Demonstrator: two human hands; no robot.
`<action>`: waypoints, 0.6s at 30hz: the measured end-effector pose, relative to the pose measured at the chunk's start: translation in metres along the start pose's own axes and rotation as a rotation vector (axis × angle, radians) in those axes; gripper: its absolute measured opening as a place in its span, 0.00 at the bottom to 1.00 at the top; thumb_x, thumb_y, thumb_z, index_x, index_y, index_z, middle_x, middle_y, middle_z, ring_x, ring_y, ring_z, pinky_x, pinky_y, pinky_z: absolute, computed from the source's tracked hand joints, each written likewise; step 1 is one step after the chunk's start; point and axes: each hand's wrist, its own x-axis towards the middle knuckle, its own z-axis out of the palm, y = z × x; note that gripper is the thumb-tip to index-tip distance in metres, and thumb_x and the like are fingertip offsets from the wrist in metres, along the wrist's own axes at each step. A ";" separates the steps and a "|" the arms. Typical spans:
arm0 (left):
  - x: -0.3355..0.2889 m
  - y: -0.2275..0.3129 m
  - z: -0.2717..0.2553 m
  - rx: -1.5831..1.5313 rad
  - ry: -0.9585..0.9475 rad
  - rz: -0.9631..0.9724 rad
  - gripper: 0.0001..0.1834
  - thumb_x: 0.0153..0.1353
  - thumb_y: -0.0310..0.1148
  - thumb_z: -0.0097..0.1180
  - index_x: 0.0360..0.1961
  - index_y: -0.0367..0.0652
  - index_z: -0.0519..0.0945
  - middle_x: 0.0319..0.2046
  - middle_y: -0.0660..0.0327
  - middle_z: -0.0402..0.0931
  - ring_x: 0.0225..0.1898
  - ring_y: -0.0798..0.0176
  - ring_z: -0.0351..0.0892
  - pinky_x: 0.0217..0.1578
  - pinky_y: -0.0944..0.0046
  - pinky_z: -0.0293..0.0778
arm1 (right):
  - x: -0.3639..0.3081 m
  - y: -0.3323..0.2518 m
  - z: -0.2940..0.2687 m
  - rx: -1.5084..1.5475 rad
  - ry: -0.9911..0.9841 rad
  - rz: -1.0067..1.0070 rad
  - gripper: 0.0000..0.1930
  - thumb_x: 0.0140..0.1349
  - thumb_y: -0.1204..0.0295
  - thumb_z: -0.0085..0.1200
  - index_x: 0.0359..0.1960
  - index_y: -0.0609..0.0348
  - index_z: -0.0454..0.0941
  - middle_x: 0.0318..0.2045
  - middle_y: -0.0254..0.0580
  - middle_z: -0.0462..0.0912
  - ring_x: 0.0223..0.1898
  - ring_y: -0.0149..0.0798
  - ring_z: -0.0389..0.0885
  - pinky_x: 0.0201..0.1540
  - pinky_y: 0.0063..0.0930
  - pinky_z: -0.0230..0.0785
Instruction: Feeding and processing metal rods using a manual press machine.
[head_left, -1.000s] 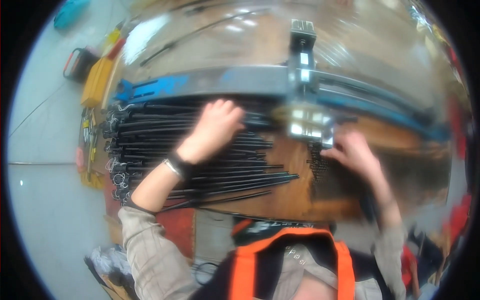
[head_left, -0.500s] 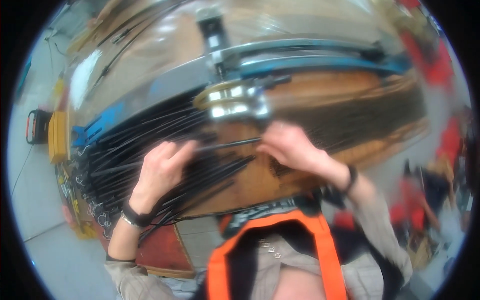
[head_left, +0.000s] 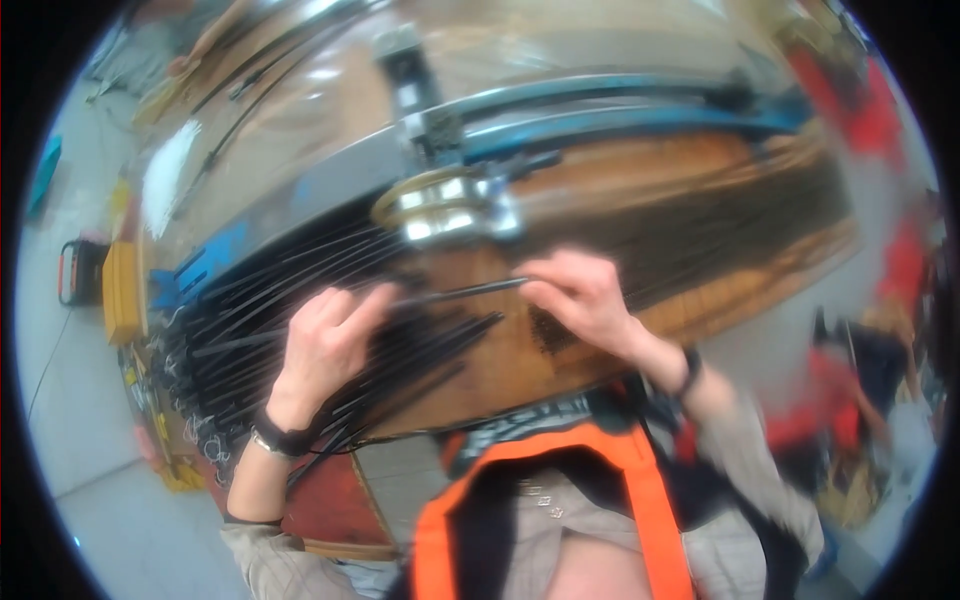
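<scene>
Stretched between my hands over a wooden bench is a thin black cable. My left hand is closed on it at the left, its fingers curled and partly blurred. At the other end, my right hand pinches the tip between thumb and fingers. Beneath and to the left of my left hand lie many loose black cables, fanned out side by side. Just beyond the held cable stands a shiny metal fixture with a yellowish ring around it.
A long blue and grey rail crosses behind the fixture. Farther back is a surface under clear plastic. A yellow box and a black case are at the far left. Blurred people in red are at the right.
Both hands keep their hold on the cable, nearly in the same place. The whole view has shifted slightly, with the fixture now a little farther left.
</scene>
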 end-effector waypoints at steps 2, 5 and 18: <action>-0.003 -0.003 -0.001 -0.042 0.020 0.035 0.20 0.51 0.22 0.60 0.47 0.45 0.82 0.21 0.61 0.67 0.25 0.60 0.72 0.25 0.60 0.70 | 0.006 0.001 0.007 -0.044 0.000 -0.087 0.11 0.58 0.73 0.63 0.43 0.58 0.85 0.24 0.42 0.77 0.24 0.41 0.76 0.28 0.32 0.68; 0.001 -0.009 0.014 -0.111 0.016 0.128 0.22 0.48 0.20 0.58 0.48 0.42 0.80 0.23 0.61 0.67 0.25 0.59 0.71 0.24 0.60 0.71 | 0.008 -0.003 -0.017 -0.454 -0.037 -0.358 0.14 0.52 0.74 0.66 0.43 0.56 0.85 0.18 0.37 0.68 0.21 0.41 0.69 0.22 0.33 0.64; 0.025 0.012 0.020 0.004 -0.002 0.008 0.22 0.49 0.26 0.58 0.49 0.48 0.78 0.28 0.63 0.71 0.28 0.62 0.75 0.25 0.64 0.75 | 0.028 0.018 -0.028 -0.372 0.010 -0.541 0.21 0.49 0.81 0.64 0.48 0.63 0.80 0.24 0.40 0.74 0.25 0.43 0.74 0.23 0.33 0.66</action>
